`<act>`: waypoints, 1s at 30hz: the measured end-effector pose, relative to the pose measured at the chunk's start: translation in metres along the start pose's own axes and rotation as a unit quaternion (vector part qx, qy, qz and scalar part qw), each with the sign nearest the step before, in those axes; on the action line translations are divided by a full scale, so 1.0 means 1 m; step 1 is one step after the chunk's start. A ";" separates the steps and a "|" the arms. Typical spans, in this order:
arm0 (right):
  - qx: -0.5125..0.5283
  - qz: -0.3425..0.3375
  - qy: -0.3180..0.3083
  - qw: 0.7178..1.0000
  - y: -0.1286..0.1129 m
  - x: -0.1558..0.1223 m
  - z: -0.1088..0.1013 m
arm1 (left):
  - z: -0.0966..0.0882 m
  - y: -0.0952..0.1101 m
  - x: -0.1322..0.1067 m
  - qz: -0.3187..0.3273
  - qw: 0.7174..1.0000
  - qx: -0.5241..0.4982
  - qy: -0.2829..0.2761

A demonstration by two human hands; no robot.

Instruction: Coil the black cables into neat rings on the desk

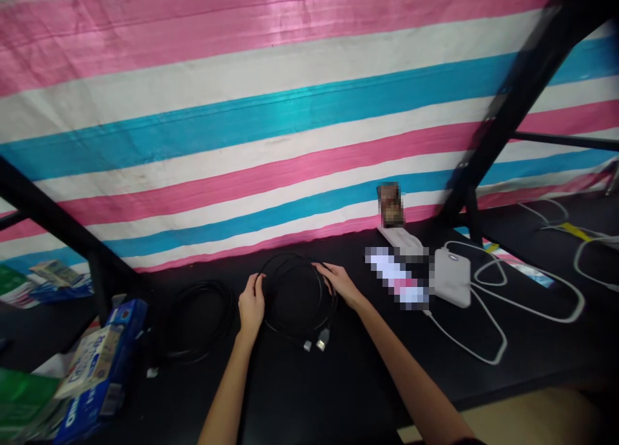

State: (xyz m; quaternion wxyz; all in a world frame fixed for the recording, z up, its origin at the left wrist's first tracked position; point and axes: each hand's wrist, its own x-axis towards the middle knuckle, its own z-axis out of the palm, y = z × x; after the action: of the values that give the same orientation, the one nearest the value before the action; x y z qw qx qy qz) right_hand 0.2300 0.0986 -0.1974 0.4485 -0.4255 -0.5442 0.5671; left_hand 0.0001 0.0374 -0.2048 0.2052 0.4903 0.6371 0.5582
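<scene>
A coiled black USB cable (296, 254) lies in loose loops on the black table, held between both hands. My left hand (252, 306) is closed on the coil's left side, thumb and fingers pinching the strands. On the opposite side my right hand (340, 282) grips the loops, its fingers partly hidden behind them. The metal USB plug (322, 339) and a second, smaller connector (307, 346) lie at the coil's near edge. To the left of my left hand rests another coiled black cable (187, 355), touched by neither hand.
A white power bank (451, 277) with white cables (500, 348) sits at right, beside a blurred phone (394, 277) and a small stand (401, 240). Blue packages (91, 400) and a green wrapper (26, 393) lie at left. Black frame bars (507, 116) rise before a striped sheet (271, 109).
</scene>
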 end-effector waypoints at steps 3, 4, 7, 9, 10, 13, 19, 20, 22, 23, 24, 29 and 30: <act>0.059 0.009 0.003 0.998 -0.010 -0.004 -0.004 | 0.002 0.004 0.002 -0.021 0.997 -0.077 0.014; 0.081 0.003 0.009 0.997 -0.013 -0.004 -0.007 | 0.001 0.007 0.003 -0.025 0.994 -0.105 0.020; 0.150 -0.013 0.044 0.988 -0.025 -0.006 -0.019 | -0.004 0.015 0.007 -0.024 0.982 -0.182 0.055; 0.205 -0.026 0.062 0.976 -0.033 -0.008 -0.031 | -0.011 0.021 0.010 -0.015 0.971 -0.220 0.095; 0.229 -0.036 0.069 0.970 -0.036 -0.010 -0.038 | -0.014 0.023 0.011 -0.010 0.965 -0.235 0.118; 0.266 -0.074 0.088 0.957 -0.045 -0.016 -0.058 | -0.023 0.025 0.014 0.002 0.945 -0.267 0.186; 0.300 -0.093 0.094 0.945 -0.049 -0.020 -0.070 | -0.027 0.025 0.016 0.001 0.921 -0.304 0.245; 0.315 -0.089 0.091 0.940 -0.049 -0.020 -0.069 | -0.027 0.026 0.016 0.000 0.918 -0.307 0.250; 0.353 -0.085 0.087 0.928 -0.049 -0.020 -0.068 | -0.028 0.026 0.016 0.000 0.913 -0.311 0.265; 0.373 -0.089 0.086 0.920 -0.048 -0.020 -0.068 | -0.028 0.026 0.017 0.000 0.909 -0.313 0.275; 0.392 -0.097 0.084 0.911 -0.048 -0.021 -0.068 | -0.029 0.025 0.017 0.000 0.906 -0.314 0.284; 0.395 -0.137 0.090 0.904 -0.046 -0.024 -0.073 | -0.032 0.023 0.019 -0.008 0.900 -0.314 0.304; 0.374 -0.128 0.092 0.914 -0.047 -0.024 -0.073 | -0.031 0.023 0.019 -0.006 0.901 -0.311 0.301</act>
State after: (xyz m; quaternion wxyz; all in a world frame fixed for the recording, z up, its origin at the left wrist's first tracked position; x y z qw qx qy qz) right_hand 0.3083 0.0930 -0.1541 0.6914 -0.2036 -0.2987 0.6255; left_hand -0.0242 0.0351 -0.1688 0.1493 0.2059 0.4657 0.8476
